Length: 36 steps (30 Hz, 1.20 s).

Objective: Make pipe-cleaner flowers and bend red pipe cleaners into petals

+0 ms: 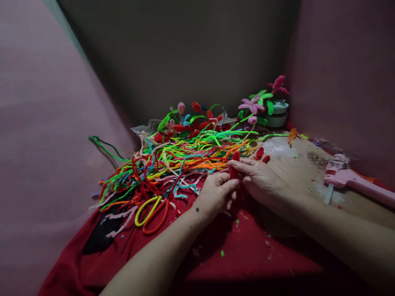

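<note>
A small red pipe-cleaner piece (235, 167) is pinched between my two hands over the front of the table. My left hand (217, 190) grips its lower part, thumb and fingers pressed together. From the right, my right hand (262, 181) holds its upper part in the fingertips. More red fuzzy petals (260, 153) show just beyond my right hand; I cannot tell whether they join the held piece. Behind both hands spreads a big tangled heap of coloured pipe cleaners (191, 152).
Scissors (152, 213) with yellow and orange handles lie left of my hands, by a black flat object (103, 232). A pink glue gun (354, 181) rests on the board (302, 164) at right. Pipe-cleaner flowers (251, 105) stand behind. Scraps dot the red cloth (247, 259).
</note>
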Motion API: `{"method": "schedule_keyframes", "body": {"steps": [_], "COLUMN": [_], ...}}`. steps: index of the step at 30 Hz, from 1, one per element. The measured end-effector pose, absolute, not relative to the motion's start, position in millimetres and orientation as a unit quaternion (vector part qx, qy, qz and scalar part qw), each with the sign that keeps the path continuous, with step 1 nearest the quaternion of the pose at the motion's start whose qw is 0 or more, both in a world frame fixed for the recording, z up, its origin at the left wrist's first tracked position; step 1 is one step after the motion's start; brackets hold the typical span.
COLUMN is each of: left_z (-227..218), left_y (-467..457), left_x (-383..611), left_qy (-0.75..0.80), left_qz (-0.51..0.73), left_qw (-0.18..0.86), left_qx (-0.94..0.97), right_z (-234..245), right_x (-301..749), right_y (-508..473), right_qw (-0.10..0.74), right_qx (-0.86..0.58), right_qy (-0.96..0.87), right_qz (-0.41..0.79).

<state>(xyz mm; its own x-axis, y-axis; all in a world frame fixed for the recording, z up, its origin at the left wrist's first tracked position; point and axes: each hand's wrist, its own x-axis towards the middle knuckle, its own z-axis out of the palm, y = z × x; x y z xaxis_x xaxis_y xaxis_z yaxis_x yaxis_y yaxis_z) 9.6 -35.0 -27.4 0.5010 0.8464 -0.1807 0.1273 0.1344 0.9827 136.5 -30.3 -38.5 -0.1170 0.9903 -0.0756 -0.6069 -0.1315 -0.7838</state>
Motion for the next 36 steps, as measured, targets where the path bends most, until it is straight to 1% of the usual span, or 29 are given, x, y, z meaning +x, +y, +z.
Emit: {"method": "schedule_keyframes", "body": {"steps": [6, 11, 14, 20, 25, 28, 30, 33, 36], "left_z": [-26, -15, -8, -4, -1, 2, 3, 3, 2], "left_y": [-28, -28, -28, -27, -31, -33, -33, -32, -30], "left_x": [-2, -5, -9, -14, -16, -18, -19, -18, -19], "left_qy": [0.383, 0.397, 0.39, 0.343, 0.285, 0.22, 0.211, 0.264, 0.314], "left_qz": [0.25, 0.215, 0.236, 0.306, 0.316, 0.308, 0.312, 0.343, 0.344], "left_qw": [0.67, 0.64, 0.621, 0.617, 0.616, 0.637, 0.637, 0.591, 0.502], "left_qx": [0.584, 0.622, 0.637, 0.639, 0.663, 0.672, 0.672, 0.681, 0.729], "right_z": [-30, -27, -30, -31, -30, -33, -36, -40, -43], "right_x": [142, 144, 147, 149, 148, 149, 149, 150, 149], "right_y": [-30, -30, -26, -21, -24, -24, -23, -20, -19], "right_qw": [0.596, 0.599, 0.611, 0.598, 0.592, 0.586, 0.572, 0.563, 0.562], "right_qx": [-0.348, -0.357, -0.353, -0.36, -0.366, -0.338, -0.322, -0.332, -0.354], "right_qy": [-0.313, -0.3, -0.274, -0.247, -0.238, -0.26, -0.285, -0.302, -0.314], "right_qz": [0.653, 0.651, 0.653, 0.673, 0.677, 0.689, 0.698, 0.694, 0.678]}}
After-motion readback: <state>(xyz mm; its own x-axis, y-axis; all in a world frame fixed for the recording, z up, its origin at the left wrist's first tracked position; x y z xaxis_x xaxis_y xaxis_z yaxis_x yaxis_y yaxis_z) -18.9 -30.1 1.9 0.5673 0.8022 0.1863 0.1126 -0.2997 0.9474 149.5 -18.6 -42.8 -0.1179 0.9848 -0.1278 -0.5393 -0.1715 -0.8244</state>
